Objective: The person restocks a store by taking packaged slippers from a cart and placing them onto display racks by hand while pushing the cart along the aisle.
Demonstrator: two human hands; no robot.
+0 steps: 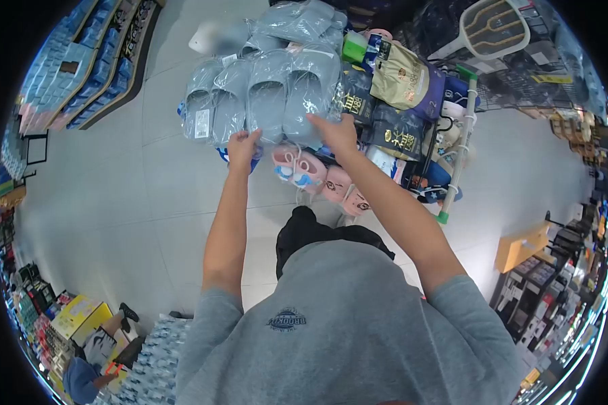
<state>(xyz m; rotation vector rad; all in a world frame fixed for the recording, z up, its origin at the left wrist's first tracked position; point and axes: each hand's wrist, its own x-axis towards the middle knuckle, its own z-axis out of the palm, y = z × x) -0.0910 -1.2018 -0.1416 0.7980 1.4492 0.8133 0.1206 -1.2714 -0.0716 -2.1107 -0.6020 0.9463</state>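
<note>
Several grey-blue slippers [267, 101] in clear plastic wrap lie side by side on top of a loaded cart. At their near edge, my left hand [242, 146] is closed, pinching the wrapping. My right hand [336, 137] grips the slipper at the right end, thumb on top; its other fingers are partly hidden. A white barcode label [202, 124] shows on the leftmost slipper. Below the slippers hang pink shoes [297, 166] with white laces. Black and gold bags [398, 128] sit right of my right hand.
A white-and-green cart handle [461, 148] runs along the right side of the load. Beyond it, a racket-shaped item [494, 30] hangs by wire racks. Stocked shelves [81, 61] stand at upper left. Another person [84, 378] is low at bottom left, near a yellow box [81, 317].
</note>
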